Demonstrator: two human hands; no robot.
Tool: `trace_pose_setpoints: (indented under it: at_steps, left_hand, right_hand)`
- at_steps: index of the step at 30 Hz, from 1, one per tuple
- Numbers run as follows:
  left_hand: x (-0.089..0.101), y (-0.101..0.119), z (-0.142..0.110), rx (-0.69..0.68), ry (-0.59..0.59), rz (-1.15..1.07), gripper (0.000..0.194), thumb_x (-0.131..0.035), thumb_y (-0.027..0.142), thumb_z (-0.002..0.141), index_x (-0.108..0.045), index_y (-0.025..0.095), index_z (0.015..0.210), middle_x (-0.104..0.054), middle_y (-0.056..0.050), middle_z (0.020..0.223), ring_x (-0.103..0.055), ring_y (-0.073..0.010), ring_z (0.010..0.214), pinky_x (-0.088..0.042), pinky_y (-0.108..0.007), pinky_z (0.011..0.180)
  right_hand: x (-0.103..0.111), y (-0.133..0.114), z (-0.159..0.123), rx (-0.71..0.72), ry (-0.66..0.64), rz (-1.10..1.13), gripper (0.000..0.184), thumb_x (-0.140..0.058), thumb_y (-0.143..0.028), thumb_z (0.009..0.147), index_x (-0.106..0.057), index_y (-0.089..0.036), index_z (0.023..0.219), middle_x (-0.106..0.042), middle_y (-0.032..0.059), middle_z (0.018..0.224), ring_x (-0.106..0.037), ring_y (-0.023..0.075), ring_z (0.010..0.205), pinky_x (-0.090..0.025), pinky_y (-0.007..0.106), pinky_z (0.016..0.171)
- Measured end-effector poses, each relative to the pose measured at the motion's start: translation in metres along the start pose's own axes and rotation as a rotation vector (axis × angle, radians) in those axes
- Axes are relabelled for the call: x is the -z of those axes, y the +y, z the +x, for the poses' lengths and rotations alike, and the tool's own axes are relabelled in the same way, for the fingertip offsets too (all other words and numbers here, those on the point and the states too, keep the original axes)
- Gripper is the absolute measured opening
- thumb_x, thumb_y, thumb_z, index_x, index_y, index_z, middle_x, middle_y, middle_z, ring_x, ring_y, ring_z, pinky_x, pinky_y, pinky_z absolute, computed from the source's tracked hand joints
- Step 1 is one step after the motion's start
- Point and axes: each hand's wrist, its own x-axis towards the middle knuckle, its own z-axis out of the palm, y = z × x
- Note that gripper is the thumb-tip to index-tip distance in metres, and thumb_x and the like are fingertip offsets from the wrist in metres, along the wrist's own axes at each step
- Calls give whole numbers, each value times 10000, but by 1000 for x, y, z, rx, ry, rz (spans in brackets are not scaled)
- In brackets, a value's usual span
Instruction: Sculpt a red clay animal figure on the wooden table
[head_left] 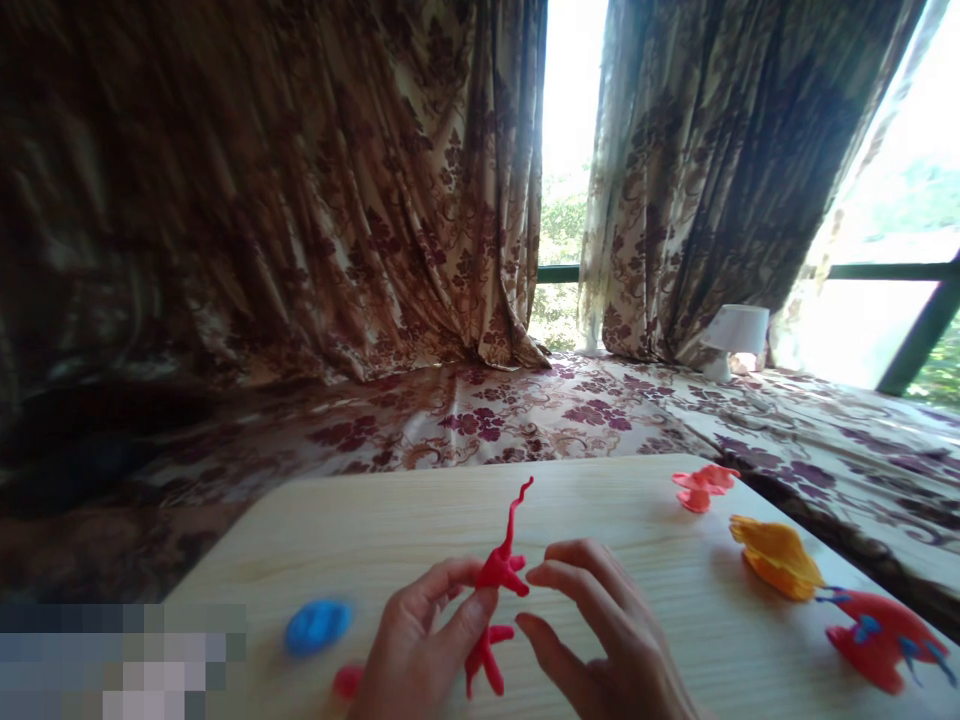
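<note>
Between the thumb and fingers of my left hand (427,635) is a red clay animal figure (504,568). It has a long, wavy tail that points up, and several short legs stick out to the right. The fingers cover its middle. Beside it on the right, my right hand (600,630) has its thumb and fingers apart, with the fingertips close to the upper legs; whether they touch is hard to tell. Left of my left hand, a flat blue clay piece (317,627) and a small red clay lump (347,682) lie on the table.
On the right of the pale wooden table (375,500) stand a coral clay figure (703,487), a yellow clay figure (778,557) and a red clay figure with blue parts (885,640). Beyond are floral cloth (480,420), curtains (420,180) and a white lamp (739,330).
</note>
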Motion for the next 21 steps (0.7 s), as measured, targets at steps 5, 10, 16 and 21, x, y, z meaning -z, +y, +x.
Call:
trace_pose_setpoints:
  at_steps: [5,10,16,21]
  left_hand:
    - [-7,-1,-4,6,15,-37,321,-779,465,627,-755,201,807,-763,-44,870,-657,-219,816,-566,-278,698]
    - [-9,-2,-5,27,18,-70,337,-806,450,593,-755,187,797,-771,-60,859,-668,-246,841,-562,-282,678]
    - [-7,-1,-6,40,-51,-30,362,-742,488,663,-759,189,867,-761,-61,890,-662,-255,878,-547,-321,769]
    - [-4,-2,-5,43,-72,54,378,-743,485,664,-767,214,926,-744,-59,1002,-630,-270,1004,-494,-316,892]
  right_hand:
    - [-3,1,0,27,26,-57,160,-618,-156,843,-588,-200,993,-621,63,858,-605,194,754,-516,313,655]
    - [-2,2,2,51,27,-68,150,-630,-161,840,-613,-193,986,-614,59,828,-590,185,719,-503,306,627]
    - [-2,2,0,61,8,-47,225,-592,-93,849,-602,-202,1046,-608,60,827,-571,191,713,-482,318,610]
    - [-4,3,-2,74,13,-27,226,-567,-49,828,-593,-202,993,-615,60,822,-566,189,697,-483,318,608]
